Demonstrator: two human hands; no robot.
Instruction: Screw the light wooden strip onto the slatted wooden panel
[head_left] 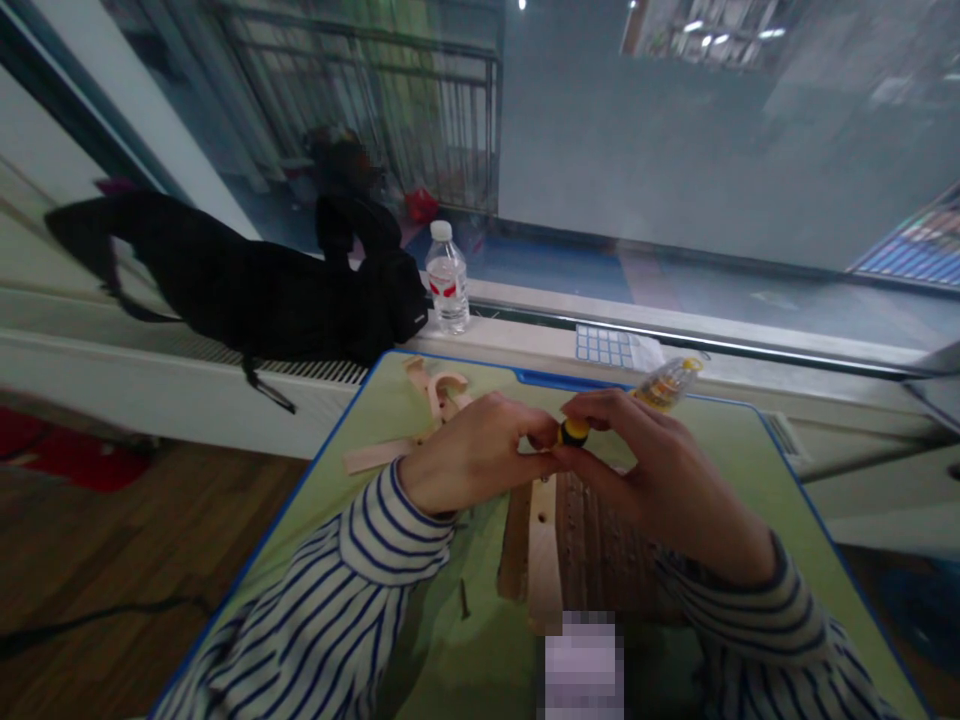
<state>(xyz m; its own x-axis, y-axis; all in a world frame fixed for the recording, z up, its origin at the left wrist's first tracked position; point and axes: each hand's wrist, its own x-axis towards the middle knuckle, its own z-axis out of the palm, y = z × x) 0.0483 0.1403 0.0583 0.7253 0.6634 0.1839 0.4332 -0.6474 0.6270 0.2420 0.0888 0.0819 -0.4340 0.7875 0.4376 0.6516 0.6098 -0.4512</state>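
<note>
A short yellow-and-black screwdriver handle [574, 431] shows between my two hands. My right hand [652, 470] curves over from the right, its thumb and fingertips closed on the handle. From the left, my left hand [480, 450] pinches at the same handle, its fingertips close against those of the right. The screwdriver's shaft and tip are hidden by my fingers. Below lies a pale wooden strip [544, 560] with small holes, resting on a brown corrugated cardboard piece [600, 560]. A loose screw [464, 599] lies left of the cardboard.
Curved wooden parts [444, 388] and a flat wooden piece [379, 456] lie at the green table's [487, 660] far left. A clear packet [667, 384] with yellow contents is beyond my right hand. On the sill stand a water bottle [448, 280] and a black bag [285, 295].
</note>
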